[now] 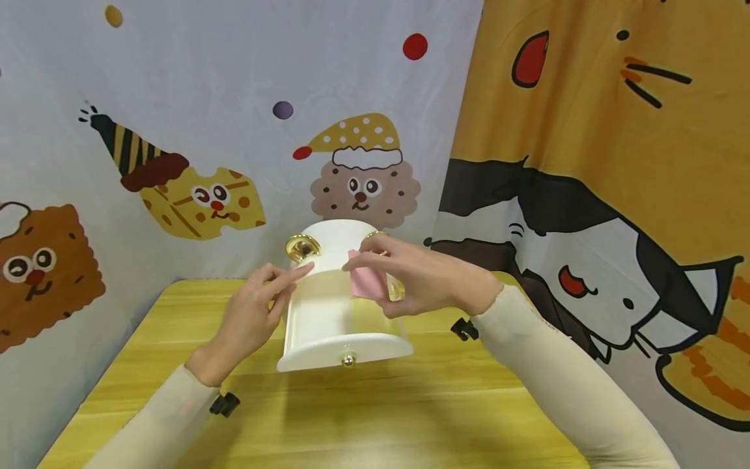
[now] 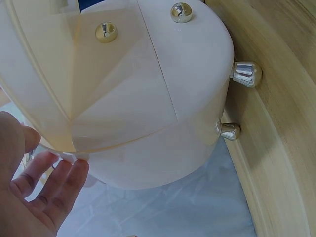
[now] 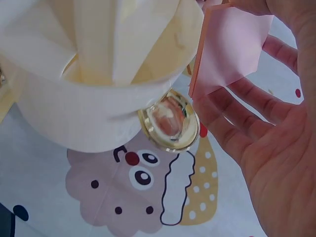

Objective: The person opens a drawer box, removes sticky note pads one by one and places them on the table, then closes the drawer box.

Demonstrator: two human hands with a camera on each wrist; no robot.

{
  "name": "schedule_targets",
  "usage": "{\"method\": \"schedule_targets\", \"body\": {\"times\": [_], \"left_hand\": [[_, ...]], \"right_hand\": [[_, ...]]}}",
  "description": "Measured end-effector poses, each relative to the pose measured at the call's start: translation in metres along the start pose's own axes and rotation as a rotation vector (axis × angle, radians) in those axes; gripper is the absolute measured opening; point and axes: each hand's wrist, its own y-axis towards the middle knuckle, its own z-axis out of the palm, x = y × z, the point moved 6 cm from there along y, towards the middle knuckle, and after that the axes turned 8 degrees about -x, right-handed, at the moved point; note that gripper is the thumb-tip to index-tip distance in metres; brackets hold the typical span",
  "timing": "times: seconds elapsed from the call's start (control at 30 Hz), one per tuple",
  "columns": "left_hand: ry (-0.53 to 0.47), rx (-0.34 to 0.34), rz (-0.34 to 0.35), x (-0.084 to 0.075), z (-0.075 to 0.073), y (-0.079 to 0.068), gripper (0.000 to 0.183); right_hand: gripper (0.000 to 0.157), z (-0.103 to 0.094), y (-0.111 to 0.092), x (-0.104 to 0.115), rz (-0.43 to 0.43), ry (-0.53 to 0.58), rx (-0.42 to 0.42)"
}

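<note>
A white rounded box (image 1: 336, 236) with gold trim stands on the table. Its front panel (image 1: 381, 348) bears a gold knob (image 1: 348, 359). My right hand (image 1: 428, 273) pinches a pink pad of paper (image 1: 369, 280) over the box's right side; in the right wrist view the pad (image 3: 232, 52) is thick and square-edged, beside the rim. At the box's left edge is my left hand (image 1: 252, 312), its index finger stretched toward the white top part. The left wrist view shows those fingers (image 2: 66, 187) touching the rim. The box's interior is partly hidden by the right hand.
Gold round ornaments (image 1: 303, 248) sit at the box's upper corners. Gold feet (image 2: 247, 74) lift the box off the wooden table (image 1: 375, 417). A curtain (image 1: 193, 78) printed with cartoon figures hangs behind the table and along its right side.
</note>
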Motion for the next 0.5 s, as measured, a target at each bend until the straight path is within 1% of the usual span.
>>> {"method": "schedule_targets", "body": {"times": [0.23,0.5], "left_hand": [[0.002,0.007,-0.007,0.000,0.001,0.001,0.058],[-0.003,0.003,-0.010,0.001,0.001,0.000,0.058]], "right_hand": [[0.073,-0.005,-0.012,-0.009,0.016,-0.014,-0.007],[0.075,-0.008,-0.022,-0.014,0.023,-0.016,-0.023]]}}
